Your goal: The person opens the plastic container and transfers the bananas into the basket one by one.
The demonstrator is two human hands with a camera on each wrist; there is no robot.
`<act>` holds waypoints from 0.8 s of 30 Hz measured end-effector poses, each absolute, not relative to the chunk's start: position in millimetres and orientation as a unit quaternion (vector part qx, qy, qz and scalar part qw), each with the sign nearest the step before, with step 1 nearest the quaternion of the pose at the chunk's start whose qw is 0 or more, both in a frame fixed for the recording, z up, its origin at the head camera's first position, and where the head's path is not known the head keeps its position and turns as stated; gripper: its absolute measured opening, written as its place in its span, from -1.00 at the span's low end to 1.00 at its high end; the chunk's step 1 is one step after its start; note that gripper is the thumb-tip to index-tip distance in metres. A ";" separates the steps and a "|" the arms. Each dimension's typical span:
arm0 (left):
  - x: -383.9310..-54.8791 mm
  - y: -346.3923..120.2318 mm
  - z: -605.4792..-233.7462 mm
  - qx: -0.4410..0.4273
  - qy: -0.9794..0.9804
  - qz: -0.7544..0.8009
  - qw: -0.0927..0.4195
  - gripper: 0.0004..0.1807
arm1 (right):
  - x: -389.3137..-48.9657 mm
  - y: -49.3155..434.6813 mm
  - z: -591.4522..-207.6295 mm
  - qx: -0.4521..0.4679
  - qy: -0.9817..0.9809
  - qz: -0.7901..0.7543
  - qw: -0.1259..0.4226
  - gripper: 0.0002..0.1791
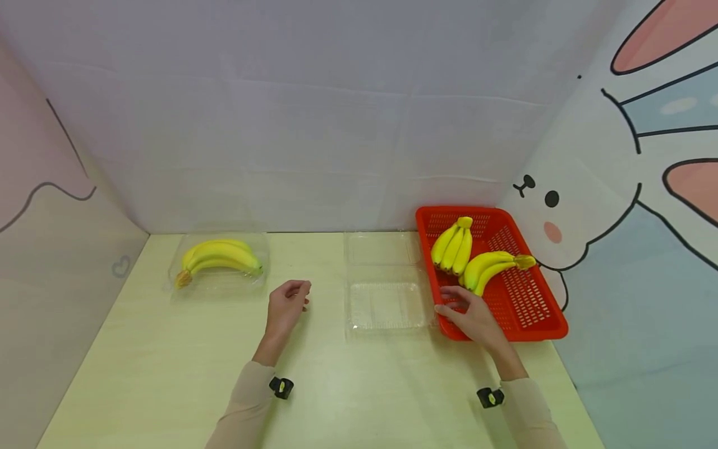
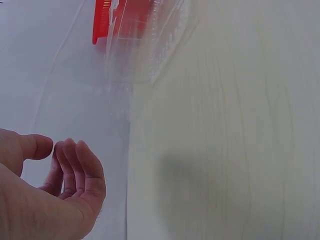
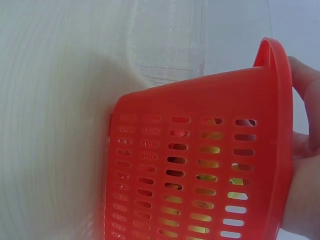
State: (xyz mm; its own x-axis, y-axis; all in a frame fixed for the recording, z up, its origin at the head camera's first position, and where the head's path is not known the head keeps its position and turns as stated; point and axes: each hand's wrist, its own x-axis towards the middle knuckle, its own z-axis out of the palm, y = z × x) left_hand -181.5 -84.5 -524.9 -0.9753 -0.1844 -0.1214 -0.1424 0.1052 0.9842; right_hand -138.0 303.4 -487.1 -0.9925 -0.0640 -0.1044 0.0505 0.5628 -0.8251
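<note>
My left hand (image 1: 286, 305) hovers above the table between two clear plastic boxes, fingers loosely bent and nothing in them. In the left wrist view a small gap separates its thumb from the fingertips. My right hand (image 1: 473, 317) is at the left side of the red basket (image 1: 535, 305), thumb and fingertips apart over the rim; whether they touch it I cannot tell. Just beyond its fingers lies a bunch of bananas (image 1: 488, 268), with another bunch of bananas (image 1: 453, 246) behind. Left of the basket stands an opened clear box (image 1: 387, 305) with its lid folded back.
At the back left, a clear plastic box (image 1: 215, 287) contains a bunch of bananas (image 1: 221, 252). A pale cloth (image 1: 280, 125) hangs along the table's back edge. On the right, a cloth with a rabbit drawing (image 1: 583, 218) rises beside the basket.
</note>
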 end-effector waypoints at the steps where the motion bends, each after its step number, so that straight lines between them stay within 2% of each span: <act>1: -180.7 -85.9 -524.5 0.110 -0.743 -0.660 0.016 -0.69 | -137.8 303.4 -487.0 -0.004 0.882 -0.467 0.061 -0.40; 14: -178.8 -101.2 -522.4 0.126 -0.737 -0.664 0.009 -0.66 | -136.2 303.3 -487.5 -0.011 0.879 -0.474 0.055 -0.41; 24: -174.7 -118.6 -518.3 0.132 -0.746 -0.652 0.025 -0.61 | -137.1 303.5 -487.8 -0.014 0.877 -0.479 0.048 -0.45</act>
State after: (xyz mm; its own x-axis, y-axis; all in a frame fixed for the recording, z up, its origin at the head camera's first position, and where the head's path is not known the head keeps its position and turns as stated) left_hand -174.7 -118.6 -518.3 -0.9641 -0.2291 -0.1343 -0.1637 0.1145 0.9798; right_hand -137.1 303.5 -487.8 -0.9951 -0.0705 -0.0697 0.0205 0.5415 -0.8405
